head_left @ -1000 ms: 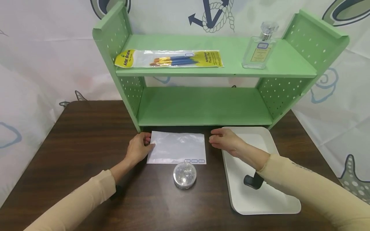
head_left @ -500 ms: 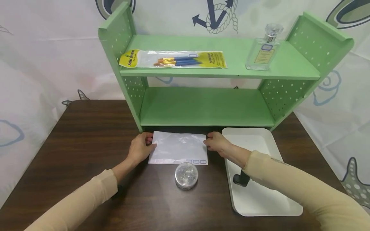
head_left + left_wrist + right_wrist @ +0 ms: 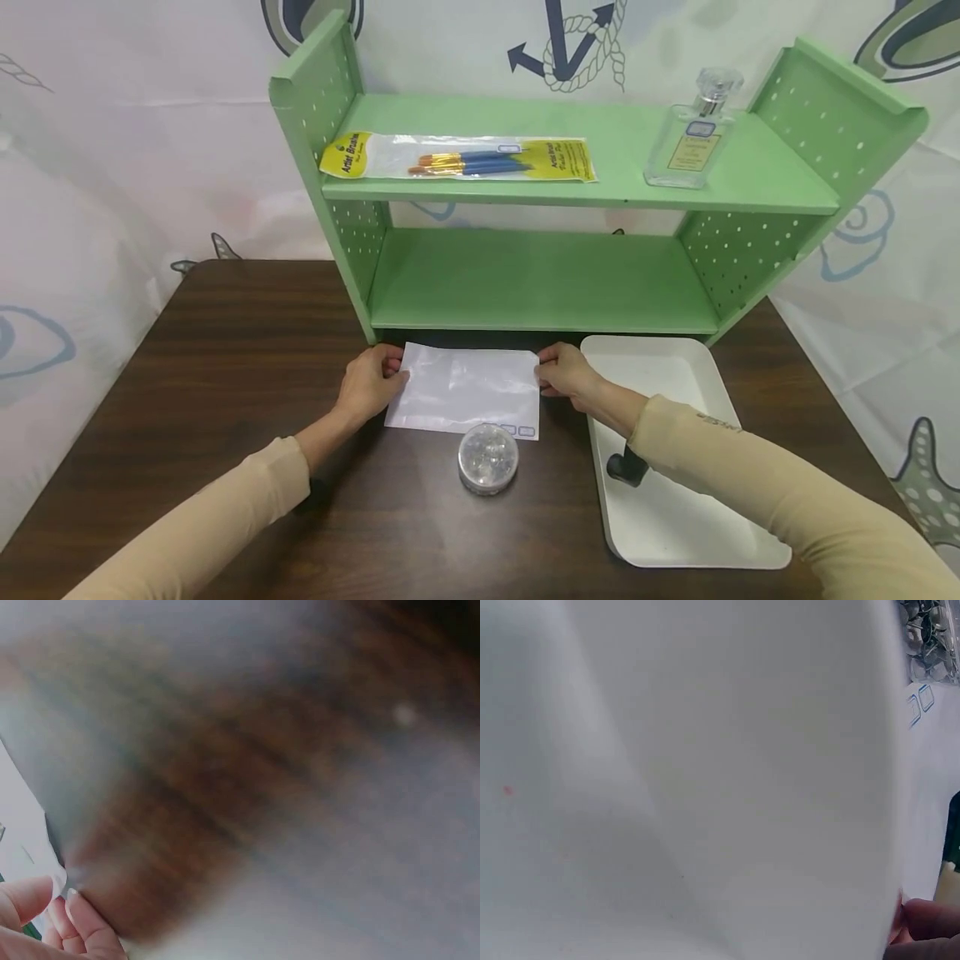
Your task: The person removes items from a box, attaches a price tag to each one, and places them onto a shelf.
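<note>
A white sheet, like paper or a flat envelope (image 3: 465, 387), lies on the dark wooden table before the green shelf. Its left edge is pinched between the thumb and fingers of my left hand (image 3: 369, 385); the left wrist view shows thumb (image 3: 28, 901) and fingertips meeting at the sheet's edge. My right hand (image 3: 572, 375) pinches the right edge, reaching over the white tray (image 3: 697, 533). A round clear tub (image 3: 487, 458) stands at the sheet's near edge and covers part of it. Shiny metal pieces like thumbtacks (image 3: 932, 637) show through it in the right wrist view.
Behind the sheet stands the green two-tier shelf (image 3: 540, 279). Its upper board bears a pack of artist brushes (image 3: 457, 158) and a glass perfume bottle (image 3: 690, 150). A patterned white cloth (image 3: 150, 150) hangs behind. The tray's left rim is close to my right hand.
My right hand has moved left from over the tray and taken hold of the sheet's right edge. The sheet's near right corner has shifted slightly toward me. My left hand keeps its grip.
</note>
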`<move>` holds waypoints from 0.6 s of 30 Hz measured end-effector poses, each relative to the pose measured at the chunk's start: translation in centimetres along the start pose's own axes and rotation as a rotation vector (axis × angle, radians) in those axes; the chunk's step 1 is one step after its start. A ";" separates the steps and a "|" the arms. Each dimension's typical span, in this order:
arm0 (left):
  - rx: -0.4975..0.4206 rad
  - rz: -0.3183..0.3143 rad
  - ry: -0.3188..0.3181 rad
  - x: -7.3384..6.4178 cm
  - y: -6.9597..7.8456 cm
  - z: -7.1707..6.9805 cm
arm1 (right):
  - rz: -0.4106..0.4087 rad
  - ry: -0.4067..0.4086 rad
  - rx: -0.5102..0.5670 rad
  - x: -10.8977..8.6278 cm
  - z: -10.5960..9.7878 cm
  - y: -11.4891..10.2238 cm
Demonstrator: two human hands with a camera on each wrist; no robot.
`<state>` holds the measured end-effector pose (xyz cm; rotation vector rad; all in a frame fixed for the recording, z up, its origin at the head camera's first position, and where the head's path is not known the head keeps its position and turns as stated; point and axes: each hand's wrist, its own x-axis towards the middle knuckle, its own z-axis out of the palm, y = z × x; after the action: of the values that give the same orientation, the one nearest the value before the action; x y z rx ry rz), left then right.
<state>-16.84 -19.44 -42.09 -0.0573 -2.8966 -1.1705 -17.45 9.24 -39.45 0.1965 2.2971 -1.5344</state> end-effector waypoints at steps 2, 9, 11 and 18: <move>-0.005 0.001 0.001 0.0 0.0 -0.2 | -0.015 0.007 -0.003 -0.1 0.0 0.0; -0.031 0.027 0.007 -0.1 -0.2 -0.8 | -0.065 0.024 -0.012 -0.5 0.0 -0.2; -0.049 0.038 0.011 -0.1 -0.2 -1.1 | -0.089 0.037 -0.019 -0.6 -0.1 -0.3; -0.164 0.063 0.027 0.1 0.2 -1.7 | -0.170 0.068 0.015 -0.3 -0.9 -0.6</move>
<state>-16.89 -20.49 -40.76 -0.1328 -2.7473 -1.3833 -17.51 9.87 -38.53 0.0589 2.4091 -1.6512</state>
